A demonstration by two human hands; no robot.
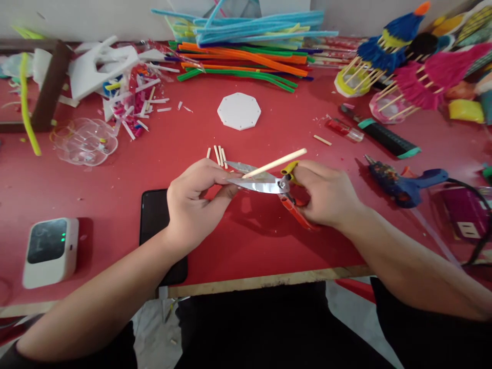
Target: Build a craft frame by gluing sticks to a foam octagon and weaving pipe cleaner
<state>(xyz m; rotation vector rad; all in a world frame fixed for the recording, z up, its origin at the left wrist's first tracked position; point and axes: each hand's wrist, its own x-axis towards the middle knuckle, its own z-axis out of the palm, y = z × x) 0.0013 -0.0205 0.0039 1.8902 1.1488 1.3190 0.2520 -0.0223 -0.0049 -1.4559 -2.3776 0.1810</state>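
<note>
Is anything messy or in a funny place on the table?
Yes. Pink and white scraps are strewn in a messy heap on the table, at the back left. One short stick looks odd: it lies alone on the right, while other short sticks sit close together near the left hand.

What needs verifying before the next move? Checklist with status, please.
1. Stick held by left hand: ok, one end at its fingertips.
2. Scissors held in right hand: ok.
3. Blades apart, stick between them: ok.
4. Left fingertips clear of blades: not ok, near blade overlaps them in view.
5. Cutting length right: cannot tell, no mark visible.
6. Glue gun clear of right hand: ok, lies apart.
</note>
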